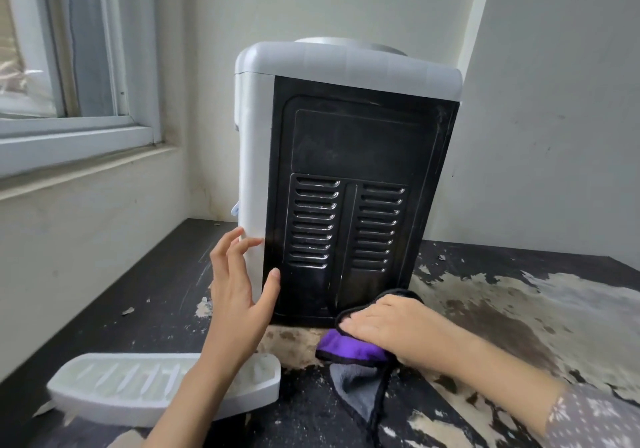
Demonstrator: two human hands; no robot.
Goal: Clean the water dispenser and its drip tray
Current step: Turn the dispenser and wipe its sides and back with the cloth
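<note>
Head view: water dispenser [346, 177] upright on worn table [519, 309], black vented back toward camera. Left hand [239, 295] spread open, bracing dispenser's lower left corner. Right hand [391, 326] flat, pressing purple cloth [349, 347] at dispenser's base. Drip tray [138, 385] near, front-left of dispenser. Risk: hard wiping could shove the dispenser; damp cloth near vents.

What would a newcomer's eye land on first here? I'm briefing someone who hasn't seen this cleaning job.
First, the water dispenser standing mid-table, its dusty black vented back panel facing the camera. Next, the right hand pressing a purple cloth against the panel's bottom edge, while the left hand steadies the white side corner with spread fingers. The detached white drip tray lies at front left on the badly peeling dark table.
</note>
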